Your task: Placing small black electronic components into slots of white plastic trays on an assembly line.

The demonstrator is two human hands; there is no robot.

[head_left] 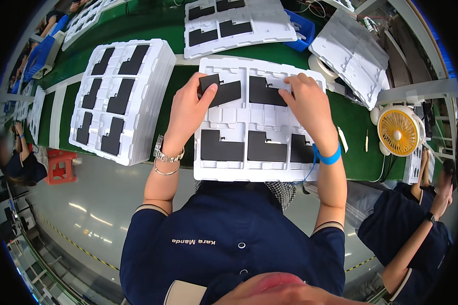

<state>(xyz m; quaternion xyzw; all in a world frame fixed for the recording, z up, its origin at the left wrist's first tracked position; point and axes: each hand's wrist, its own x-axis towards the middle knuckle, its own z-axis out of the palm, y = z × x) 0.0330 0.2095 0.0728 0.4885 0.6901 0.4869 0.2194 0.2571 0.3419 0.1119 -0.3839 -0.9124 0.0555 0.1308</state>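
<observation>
My left hand (191, 104) pinches a black L-shaped flat piece (225, 93) with a small tab, thumb on top. The piece lies tilted over the upper left pocket of a white plastic tray (269, 120). At the tray's upper middle pocket, my right hand (306, 99) has its thumb on the right edge of another black L-shaped piece (265, 91), which sits level; its other fingers are bent. Three more such pieces fill the near row, the left one (221, 147) in full view and the right one (303, 149) partly hidden by my right wrist.
At left stands a tall stack of white trays (158, 101) with black pieces on top. Another loaded tray (241, 43) lies beyond. A blue bin (303, 30), a tilted clear tray (351, 56) and a yellow-and-white fan (398, 130) are at right. A co-worker (407, 223) sits at right.
</observation>
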